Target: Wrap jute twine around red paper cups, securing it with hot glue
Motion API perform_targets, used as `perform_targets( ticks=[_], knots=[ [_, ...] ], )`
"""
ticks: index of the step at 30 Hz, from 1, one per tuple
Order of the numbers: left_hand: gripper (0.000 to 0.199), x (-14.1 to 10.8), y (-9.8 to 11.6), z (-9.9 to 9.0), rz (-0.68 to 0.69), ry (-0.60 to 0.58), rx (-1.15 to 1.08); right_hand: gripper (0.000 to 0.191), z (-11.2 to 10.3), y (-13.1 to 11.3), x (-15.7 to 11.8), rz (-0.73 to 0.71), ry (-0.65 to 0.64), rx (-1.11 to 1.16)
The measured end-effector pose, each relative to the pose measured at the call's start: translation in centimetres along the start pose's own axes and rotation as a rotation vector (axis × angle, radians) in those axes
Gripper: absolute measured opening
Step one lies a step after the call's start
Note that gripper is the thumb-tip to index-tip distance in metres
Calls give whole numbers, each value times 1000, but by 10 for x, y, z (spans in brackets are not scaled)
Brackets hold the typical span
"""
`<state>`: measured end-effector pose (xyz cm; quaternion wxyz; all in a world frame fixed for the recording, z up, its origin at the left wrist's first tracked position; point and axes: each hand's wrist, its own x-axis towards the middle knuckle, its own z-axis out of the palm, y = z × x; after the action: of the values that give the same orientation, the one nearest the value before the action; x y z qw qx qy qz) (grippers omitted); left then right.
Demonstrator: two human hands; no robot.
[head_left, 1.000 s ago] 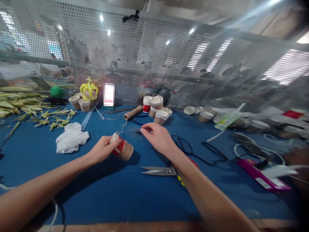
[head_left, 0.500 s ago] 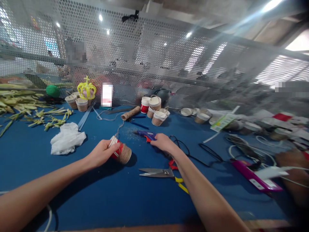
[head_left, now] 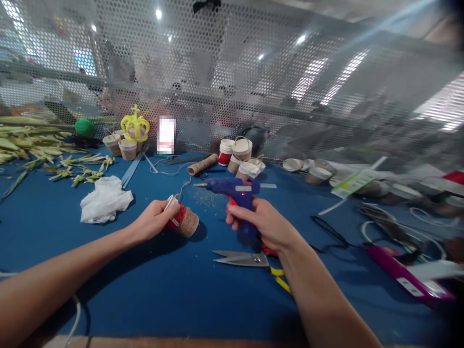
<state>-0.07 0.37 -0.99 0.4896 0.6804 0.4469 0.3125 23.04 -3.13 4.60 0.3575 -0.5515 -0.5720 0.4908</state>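
Observation:
My left hand [head_left: 157, 218] is closed around the rim end of a small red paper cup [head_left: 177, 220], which lies tilted with its base toward the right. Brown twine [head_left: 189, 223] is wound about the cup's lower part, and a strand runs from the rim up to a twine roll [head_left: 203, 165]. In my right hand [head_left: 266, 221] is a blue glue gun [head_left: 232, 186], raised above the table, its nozzle pointing left and a clear glue stick poking out of its back. Its small red light is lit. Scissors [head_left: 241, 258] with red and yellow handles lie under my right wrist.
A crumpled white cloth [head_left: 105, 200] lies left of the cup. Twine-wrapped cups [head_left: 241, 149], a yellow crown [head_left: 135, 126] and dried husks [head_left: 31, 140] line the back by a perforated metal screen. At right are a purple power strip [head_left: 402, 275] and cables.
My right hand has lifted the glue gun off the table and gripped it upright by its handle. My left hand keeps its hold on the cup. The view has turned slightly.

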Motion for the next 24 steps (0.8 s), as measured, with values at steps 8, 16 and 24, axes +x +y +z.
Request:
perform_targets(
  ticks=[8, 16, 24],
  knots=[
    [41, 3, 1, -4, -27, 17, -41, 21, 15, -2, -13, -54, -74, -243],
    [42, 1, 2, -4, -2, -14, -28, 22, 29, -3, -22, -245, 96, -601],
    [43, 2, 1, -4, 3, -21, -34, 11, 30, -1, -19, -305, 32, -703]
  ],
)
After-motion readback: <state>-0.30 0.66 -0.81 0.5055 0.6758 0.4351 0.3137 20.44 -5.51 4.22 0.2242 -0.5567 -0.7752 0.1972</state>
